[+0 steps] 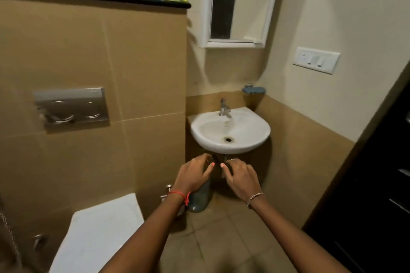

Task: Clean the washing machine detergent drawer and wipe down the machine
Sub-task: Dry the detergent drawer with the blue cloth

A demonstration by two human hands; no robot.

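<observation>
We are holding our left hand (194,176) and right hand (241,178) out side by side, fingers loosely curled, thumb tips nearly meeting. The right is gripping nothing. A small dark shape (214,158) is showing at the left fingertips, and we cannot tell whether it is held. Both hands are hovering just below the white basin (199,137), with its tap (224,107) beyond. The detergent drawer and the machine are lying somewhere outside our view.

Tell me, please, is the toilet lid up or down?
Down. The toilet lid lies flat and closed, its white top facing the camera; nothing of the seat or opening beneath it shows.
</observation>
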